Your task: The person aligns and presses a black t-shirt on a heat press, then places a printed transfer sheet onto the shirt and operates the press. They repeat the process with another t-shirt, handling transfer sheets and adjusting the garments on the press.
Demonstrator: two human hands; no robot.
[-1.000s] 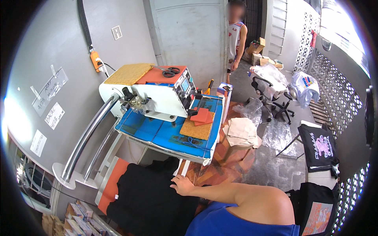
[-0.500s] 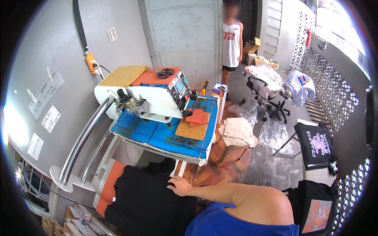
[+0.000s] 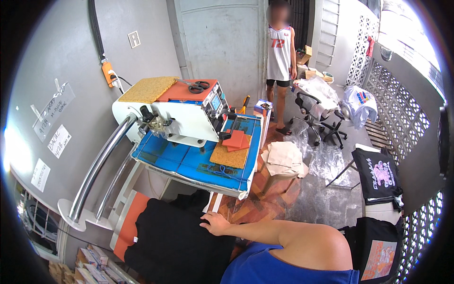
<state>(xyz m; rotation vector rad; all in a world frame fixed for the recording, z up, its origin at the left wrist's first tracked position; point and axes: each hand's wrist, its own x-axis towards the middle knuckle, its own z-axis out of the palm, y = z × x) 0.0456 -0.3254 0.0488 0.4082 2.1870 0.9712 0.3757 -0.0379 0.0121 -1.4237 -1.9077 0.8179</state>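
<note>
A black T-shirt lies spread over the orange pad of a heat press. A small white tag shows on its left edge. My right hand rests on the shirt's right side, palm down, fingers apart and pointing left. My forearm crosses from the right. Beyond the shirt sits the press's white head with a blue-covered plate. My left hand is out of view.
Scissors lie on top of the press. Chrome bars rise at left. A stool holds beige cloths. A person stands by the door. Printed black shirts are stacked at right. Boxes sit at lower left.
The person at the back has come further into view beside the door, with both legs now showing. My right hand and the black T-shirt stay in place.
</note>
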